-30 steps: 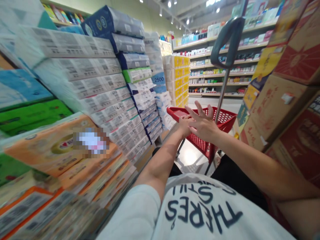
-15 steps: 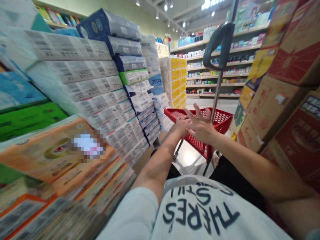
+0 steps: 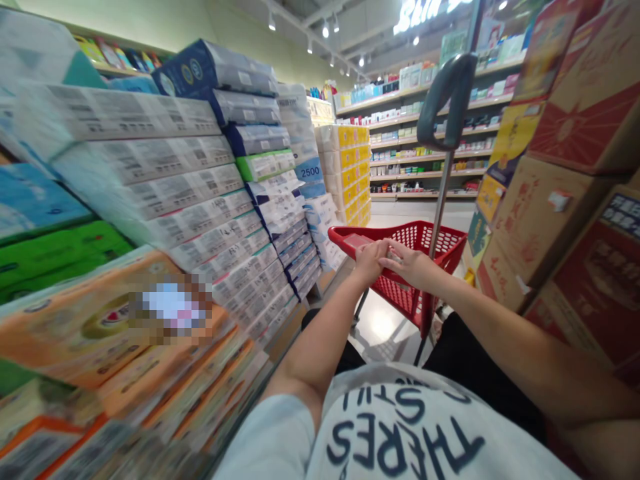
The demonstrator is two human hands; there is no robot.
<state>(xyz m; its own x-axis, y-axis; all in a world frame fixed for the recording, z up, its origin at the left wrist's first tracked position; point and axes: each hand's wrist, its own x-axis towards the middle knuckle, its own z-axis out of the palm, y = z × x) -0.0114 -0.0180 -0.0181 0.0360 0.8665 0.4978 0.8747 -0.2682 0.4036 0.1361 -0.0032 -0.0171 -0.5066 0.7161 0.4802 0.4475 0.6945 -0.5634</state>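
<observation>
A red plastic shopping cart basket (image 3: 417,257) stands ahead of me on a metal pole frame. My left hand (image 3: 371,262) is curled on its near rim, close to the flat red lip. My right hand (image 3: 409,265) lies just to the right, its fingers stretched toward the left hand and touching or nearly touching it. It holds nothing that I can see. A grey looped handle (image 3: 447,100) tops the metal pole (image 3: 440,193) rising from the far side of the basket. My white printed T-shirt (image 3: 400,433) fills the bottom of the view.
Tall stacks of wrapped tissue packs (image 3: 200,193) line the aisle on the left. Printed cardboard cartons (image 3: 565,187) stack up on the right. Store shelves (image 3: 425,140) of small products stand beyond the basket, above a shiny tiled floor (image 3: 383,327).
My right hand has lowered and its spread fingers have closed up toward the left hand. The view has shifted slightly, with the basket sitting lower in the picture.
</observation>
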